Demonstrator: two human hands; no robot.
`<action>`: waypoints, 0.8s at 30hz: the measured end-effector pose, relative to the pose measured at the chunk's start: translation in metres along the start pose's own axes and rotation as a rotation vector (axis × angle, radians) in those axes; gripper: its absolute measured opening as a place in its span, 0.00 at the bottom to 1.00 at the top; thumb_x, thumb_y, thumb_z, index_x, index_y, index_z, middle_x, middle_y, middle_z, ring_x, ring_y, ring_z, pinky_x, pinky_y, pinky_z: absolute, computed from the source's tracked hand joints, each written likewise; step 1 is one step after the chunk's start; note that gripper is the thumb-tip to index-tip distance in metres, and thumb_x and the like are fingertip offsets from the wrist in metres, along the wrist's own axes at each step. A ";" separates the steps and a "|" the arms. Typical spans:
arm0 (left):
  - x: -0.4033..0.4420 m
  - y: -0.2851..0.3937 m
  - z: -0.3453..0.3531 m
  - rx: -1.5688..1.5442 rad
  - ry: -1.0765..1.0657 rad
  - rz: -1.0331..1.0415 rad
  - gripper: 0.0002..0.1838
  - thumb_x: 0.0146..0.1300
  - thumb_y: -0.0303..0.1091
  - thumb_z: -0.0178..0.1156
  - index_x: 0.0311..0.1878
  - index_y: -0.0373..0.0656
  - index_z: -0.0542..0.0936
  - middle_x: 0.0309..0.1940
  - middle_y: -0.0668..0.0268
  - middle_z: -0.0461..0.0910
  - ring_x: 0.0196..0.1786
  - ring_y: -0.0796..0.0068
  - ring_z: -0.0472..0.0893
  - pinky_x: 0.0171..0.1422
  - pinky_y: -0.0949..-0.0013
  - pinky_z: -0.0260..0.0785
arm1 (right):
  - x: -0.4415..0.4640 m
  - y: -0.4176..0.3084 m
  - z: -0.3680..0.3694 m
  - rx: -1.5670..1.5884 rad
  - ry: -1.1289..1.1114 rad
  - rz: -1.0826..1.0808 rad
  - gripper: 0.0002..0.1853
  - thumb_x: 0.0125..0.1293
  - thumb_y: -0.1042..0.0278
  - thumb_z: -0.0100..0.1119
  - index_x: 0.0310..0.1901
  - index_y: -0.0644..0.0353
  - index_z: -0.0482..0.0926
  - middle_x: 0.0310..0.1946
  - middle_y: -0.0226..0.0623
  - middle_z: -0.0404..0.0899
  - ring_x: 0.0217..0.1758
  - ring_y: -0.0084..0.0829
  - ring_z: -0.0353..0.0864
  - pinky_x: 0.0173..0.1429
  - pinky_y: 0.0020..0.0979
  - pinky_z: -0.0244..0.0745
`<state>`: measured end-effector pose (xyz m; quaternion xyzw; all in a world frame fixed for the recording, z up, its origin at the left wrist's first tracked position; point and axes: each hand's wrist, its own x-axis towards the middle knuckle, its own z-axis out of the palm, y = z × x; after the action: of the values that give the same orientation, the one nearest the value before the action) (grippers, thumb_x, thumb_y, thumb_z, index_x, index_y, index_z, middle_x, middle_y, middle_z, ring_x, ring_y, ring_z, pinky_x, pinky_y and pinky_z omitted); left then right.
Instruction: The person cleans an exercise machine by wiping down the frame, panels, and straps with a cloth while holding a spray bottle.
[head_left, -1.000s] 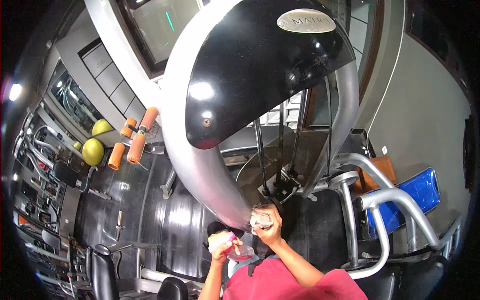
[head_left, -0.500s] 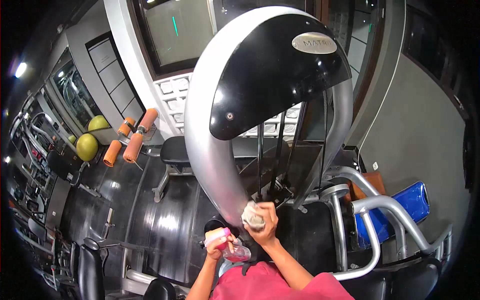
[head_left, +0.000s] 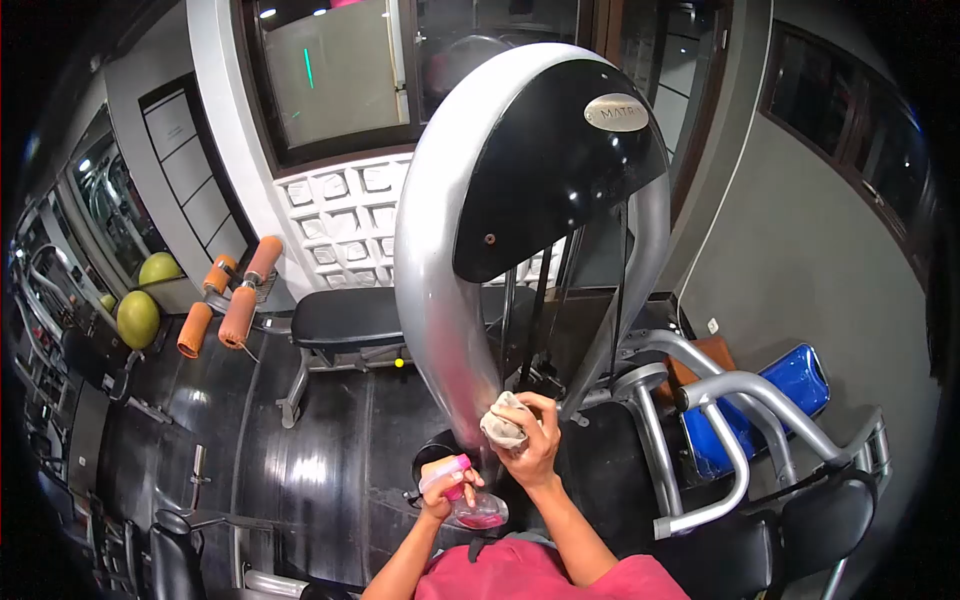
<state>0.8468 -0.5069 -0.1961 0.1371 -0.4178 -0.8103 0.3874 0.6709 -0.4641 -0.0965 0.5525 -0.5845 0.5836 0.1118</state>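
My left hand [head_left: 447, 482] is closed around the pink head of a spray bottle [head_left: 482, 511], whose clear body holds pink liquid and tilts to the right. A crumpled whitish cloth [head_left: 503, 420] is bunched in my right hand [head_left: 533, 445], close to the lower part of a silver machine frame [head_left: 432, 270]; I cannot tell whether the cloth touches it. The frame curves up around a glossy black panel [head_left: 560, 165] with an oval badge. Black rods and a cable run down beneath the panel.
A black padded bench [head_left: 345, 318] with orange foam rollers [head_left: 240, 305] stands behind on the left. To the right are bent silver tubes [head_left: 745, 395], a blue pad [head_left: 715, 430] and a black seat [head_left: 830, 510]. Green exercise balls [head_left: 138, 320] lie at far left.
My view has shifted, so the machine sits lower and its arch appears narrower. Both hands keep hold of the bottle and the cloth, with the right hand slightly turned.
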 end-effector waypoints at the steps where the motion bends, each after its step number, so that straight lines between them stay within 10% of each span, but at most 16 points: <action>1: 0.000 -0.001 0.000 -0.006 -0.007 -0.005 0.16 0.62 0.34 0.56 0.36 0.25 0.77 0.32 0.44 0.81 0.22 0.58 0.82 0.28 0.67 0.75 | -0.003 -0.005 0.001 -0.043 0.044 0.010 0.24 0.41 0.73 0.79 0.45 0.48 0.86 0.52 0.41 0.71 0.49 0.40 0.79 0.50 0.37 0.77; 24: -0.043 0.057 -0.001 0.110 0.062 0.087 0.13 0.61 0.31 0.56 0.34 0.27 0.78 0.28 0.49 0.83 0.18 0.68 0.79 0.29 0.69 0.73 | -0.011 -0.017 -0.006 -0.165 -0.051 -0.079 0.22 0.42 0.72 0.76 0.44 0.48 0.87 0.42 0.31 0.79 0.43 0.38 0.81 0.45 0.37 0.78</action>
<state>0.9044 -0.4956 -0.1566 0.1649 -0.4551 -0.7639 0.4268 0.6850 -0.4484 -0.0941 0.5786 -0.6111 0.5144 0.1649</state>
